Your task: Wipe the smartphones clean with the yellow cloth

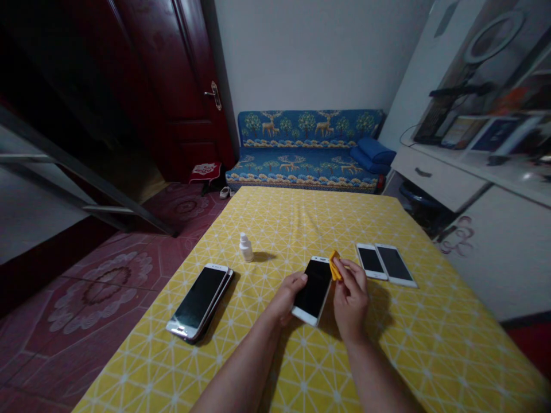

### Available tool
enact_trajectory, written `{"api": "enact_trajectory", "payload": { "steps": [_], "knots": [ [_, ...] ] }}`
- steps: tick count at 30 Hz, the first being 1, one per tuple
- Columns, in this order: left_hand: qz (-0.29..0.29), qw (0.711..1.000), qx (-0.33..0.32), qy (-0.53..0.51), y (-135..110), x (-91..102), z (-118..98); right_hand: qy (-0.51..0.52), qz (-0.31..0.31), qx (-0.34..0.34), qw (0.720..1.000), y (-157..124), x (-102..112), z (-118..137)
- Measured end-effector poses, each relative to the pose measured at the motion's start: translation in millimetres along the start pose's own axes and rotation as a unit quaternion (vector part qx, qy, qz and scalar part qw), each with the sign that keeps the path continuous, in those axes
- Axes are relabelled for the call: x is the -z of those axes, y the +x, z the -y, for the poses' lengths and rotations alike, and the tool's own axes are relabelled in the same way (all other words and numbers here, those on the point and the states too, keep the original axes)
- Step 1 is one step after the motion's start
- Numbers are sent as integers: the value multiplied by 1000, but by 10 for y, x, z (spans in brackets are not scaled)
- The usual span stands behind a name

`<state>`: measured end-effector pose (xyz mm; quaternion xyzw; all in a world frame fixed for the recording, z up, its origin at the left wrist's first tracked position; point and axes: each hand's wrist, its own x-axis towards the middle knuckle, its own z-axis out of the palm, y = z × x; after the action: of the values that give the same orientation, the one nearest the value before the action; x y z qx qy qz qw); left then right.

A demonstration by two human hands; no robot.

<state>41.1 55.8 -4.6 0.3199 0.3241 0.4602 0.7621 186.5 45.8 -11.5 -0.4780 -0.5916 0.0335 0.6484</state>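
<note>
My left hand [287, 297] grips the left edge of a white smartphone [313, 289], thumb over its dark screen, and the phone is tilted above the table. In my right hand [352, 292] a small orange cloth [334, 267] is pinched against the phone's upper right edge. To the left lies a stack of smartphones [200, 303], the top one white-framed with a dark screen. A small white bottle [245, 248] stands upright beyond the stack. Right of my right hand, two white smartphones lie side by side, a smaller one [371, 261] and a larger one [396, 265].
A yellow patterned cloth covers the table [284, 223]. Behind it stands a blue sofa [297, 160] with deer on it. At the right is a white cabinet [495, 241] holding clutter; at the left, a metal frame [107, 201] and a dark red door [172, 86].
</note>
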Motion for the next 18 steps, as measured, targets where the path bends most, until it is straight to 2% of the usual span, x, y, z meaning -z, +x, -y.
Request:
{"api": "enact_trajectory", "payload": {
  "steps": [3,7,11,14,18],
  "knots": [
    [18,1000,7,18,-9,13,-16,6,-9,-8,1000,13,19,-12],
    [70,997,23,17,-35,14,-55,17,-9,-23,1000,25,49,-47],
    [132,988,80,10,-51,64,-52,55,13,-54,997,27,73,-81],
    [152,982,115,15,-51,109,-50,114,15,-117,986,19,78,-80],
    [135,983,121,-16,-61,111,-92,211,6,-227,951,-3,85,-120]
  ]
}}
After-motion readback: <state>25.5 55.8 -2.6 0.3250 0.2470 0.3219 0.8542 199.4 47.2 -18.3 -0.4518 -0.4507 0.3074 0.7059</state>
